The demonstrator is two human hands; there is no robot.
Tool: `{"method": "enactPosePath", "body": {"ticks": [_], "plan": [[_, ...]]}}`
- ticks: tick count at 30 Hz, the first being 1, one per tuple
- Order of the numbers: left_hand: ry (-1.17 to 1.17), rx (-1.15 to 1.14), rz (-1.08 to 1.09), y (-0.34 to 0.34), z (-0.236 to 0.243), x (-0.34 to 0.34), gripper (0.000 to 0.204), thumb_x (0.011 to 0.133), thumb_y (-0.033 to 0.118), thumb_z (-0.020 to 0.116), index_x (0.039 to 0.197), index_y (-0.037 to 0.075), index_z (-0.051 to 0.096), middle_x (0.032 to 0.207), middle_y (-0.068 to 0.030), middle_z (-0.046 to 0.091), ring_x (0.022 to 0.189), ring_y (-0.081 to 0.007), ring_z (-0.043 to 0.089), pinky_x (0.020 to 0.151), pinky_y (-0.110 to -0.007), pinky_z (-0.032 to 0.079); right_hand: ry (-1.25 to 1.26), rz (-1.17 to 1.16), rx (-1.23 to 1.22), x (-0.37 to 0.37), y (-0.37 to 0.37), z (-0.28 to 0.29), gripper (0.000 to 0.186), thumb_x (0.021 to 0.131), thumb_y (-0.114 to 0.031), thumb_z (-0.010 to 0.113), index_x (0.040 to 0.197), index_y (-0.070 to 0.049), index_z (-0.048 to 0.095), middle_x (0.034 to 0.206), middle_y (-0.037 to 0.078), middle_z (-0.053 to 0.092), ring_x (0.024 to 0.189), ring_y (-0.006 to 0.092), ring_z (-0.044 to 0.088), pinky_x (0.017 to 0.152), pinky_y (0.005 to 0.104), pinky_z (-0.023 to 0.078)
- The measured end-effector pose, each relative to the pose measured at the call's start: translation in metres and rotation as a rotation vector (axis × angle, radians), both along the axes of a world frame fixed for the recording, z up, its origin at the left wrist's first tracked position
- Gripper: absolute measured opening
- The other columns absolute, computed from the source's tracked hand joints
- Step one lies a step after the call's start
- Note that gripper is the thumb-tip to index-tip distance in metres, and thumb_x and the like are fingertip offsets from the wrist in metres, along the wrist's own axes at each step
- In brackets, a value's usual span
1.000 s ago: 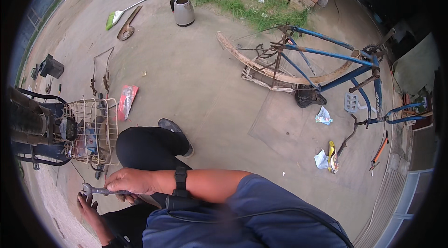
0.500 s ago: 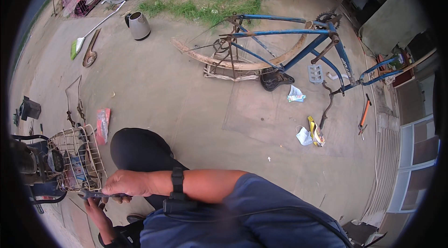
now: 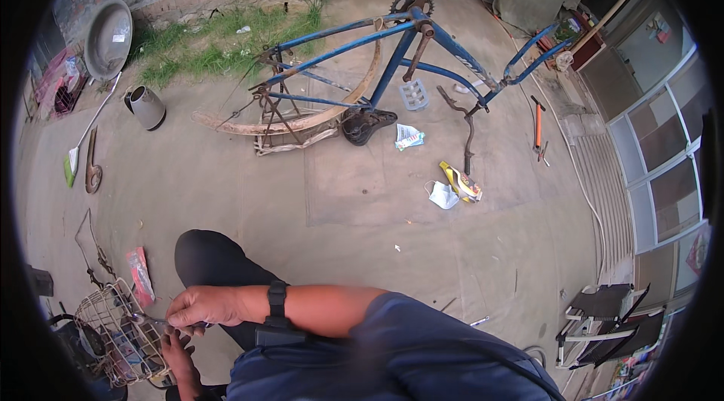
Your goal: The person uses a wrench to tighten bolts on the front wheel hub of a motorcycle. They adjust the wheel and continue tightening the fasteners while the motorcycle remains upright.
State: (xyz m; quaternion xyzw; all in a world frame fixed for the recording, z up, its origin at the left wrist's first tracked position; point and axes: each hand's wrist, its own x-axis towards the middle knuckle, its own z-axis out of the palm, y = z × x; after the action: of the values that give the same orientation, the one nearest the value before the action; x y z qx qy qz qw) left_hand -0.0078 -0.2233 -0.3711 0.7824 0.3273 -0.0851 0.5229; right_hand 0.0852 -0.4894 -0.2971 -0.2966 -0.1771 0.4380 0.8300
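My right hand reaches across to the lower left with its fingers closed around a metal wrench. The wrench's head points left, over a wire basket holding several loose items. Just below is my left hand, its fingers bent up near the wrench; the fingertips look closed, but what they hold is too small to make out. A black strap circles my right wrist. My bent knee in dark trousers is beside the hands. A red package lies on the floor beyond the basket.
A blue bicycle frame stands upside down, its saddle on the floor. Around it lie a handlebar, a grey pedal, an orange-handled tool and a face mask. A kettle stands far left; a folding chair is right.
The view has swung right, so the floor things sit further left and a folding chair shows. Both hands have shifted relative to the basket, the wrench still in my right hand.
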Motion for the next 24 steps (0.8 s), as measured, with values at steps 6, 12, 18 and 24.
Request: {"method": "enactPosePath", "body": {"ticks": [6, 12, 18, 24], "plan": [[0.036, -0.042, -0.047, -0.012, -0.031, 0.01, 0.048, 0.101, 0.041, 0.05, 0.132, 0.004, 0.05, 0.115, -0.0092, 0.059, 0.085, -0.0183, 0.063, 0.06, -0.031, 0.049, 0.004, -0.048, 0.007, 0.007, -0.025, -0.002, 0.024, 0.094, -0.023, 0.069, 0.105, -0.001, 0.069, 0.085, 0.001, 0.066, 0.076, 0.0094, 0.058, 0.065, 0.024, 0.047], [0.091, -0.093, -0.116, -0.009, -0.066, 0.015, 0.042, 0.101, 0.036, 0.05, 0.13, 0.005, 0.049, 0.109, -0.0082, 0.056, 0.081, -0.019, 0.063, 0.058, -0.032, 0.049, 0.062, -0.094, 0.029, 0.014, -0.033, -0.011, 0.019, 0.091, -0.017, 0.071, 0.105, -0.004, 0.068, 0.083, 0.0, 0.065, 0.066, 0.009, 0.059, 0.059, 0.0241, 0.048], [0.159, -0.085, -0.134, -0.018, -0.084, 0.011, 0.041, 0.101, 0.036, 0.05, 0.128, 0.005, 0.048, 0.108, -0.0087, 0.057, 0.08, -0.0202, 0.065, 0.057, -0.032, 0.05, 0.088, -0.081, 0.025, 0.017, -0.036, -0.007, 0.019, 0.088, -0.017, 0.072, 0.102, -0.005, 0.067, 0.078, 0.0, 0.064, 0.062, 0.0102, 0.059, 0.054, 0.027, 0.047], [0.191, -0.083, -0.149, -0.025, -0.086, 0.008, 0.041, 0.101, 0.035, 0.05, 0.128, 0.004, 0.049, 0.108, -0.009, 0.057, 0.08, -0.02, 0.065, 0.057, -0.032, 0.05, 0.068, -0.084, 0.019, 0.018, -0.03, -0.013, 0.022, 0.087, -0.018, 0.072, 0.102, -0.004, 0.066, 0.076, 0.002, 0.065, 0.061, 0.0121, 0.062, 0.054, 0.0301, 0.052]]}}
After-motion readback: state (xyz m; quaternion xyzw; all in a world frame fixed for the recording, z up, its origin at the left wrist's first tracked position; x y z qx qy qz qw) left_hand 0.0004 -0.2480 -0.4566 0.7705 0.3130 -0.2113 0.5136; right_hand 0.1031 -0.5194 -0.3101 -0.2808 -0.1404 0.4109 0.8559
